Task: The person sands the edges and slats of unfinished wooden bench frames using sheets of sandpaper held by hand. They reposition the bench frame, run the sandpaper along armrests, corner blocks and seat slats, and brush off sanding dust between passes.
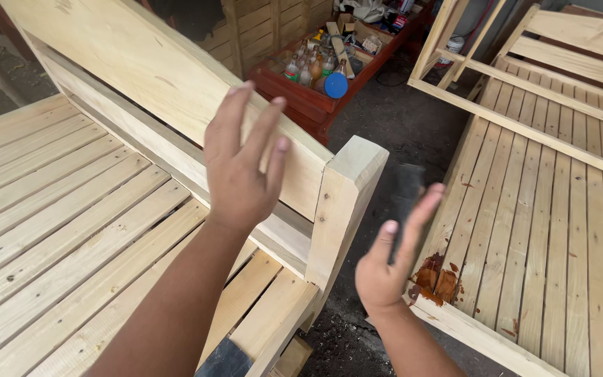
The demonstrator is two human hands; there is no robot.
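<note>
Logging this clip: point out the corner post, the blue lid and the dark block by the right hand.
Corner post [343, 202], head view, front face.
Blue lid [336, 85], head view, centre.
Dark block [408, 188], head view, upper face.

**Pale pine, red box, dark floor**

The bed frame [71, 209] is pale yellow-cream unpainted wood, its slats streaked with fine tan grain and a few small brown knots. The headboard plank [155, 77] has the same light tone with faint darker flecks. The second slatted frame [546, 209] matches it, but its near corner carries a reddish-brown stain patch [434, 283] with scattered spots. The block [407, 192] by the right hand [392, 265] is matte black. The wooden box [301, 98] is deep red; among its bottles lies a bright blue round lid [336, 85]. The floor [399, 126] is dark grey-brown.
</note>
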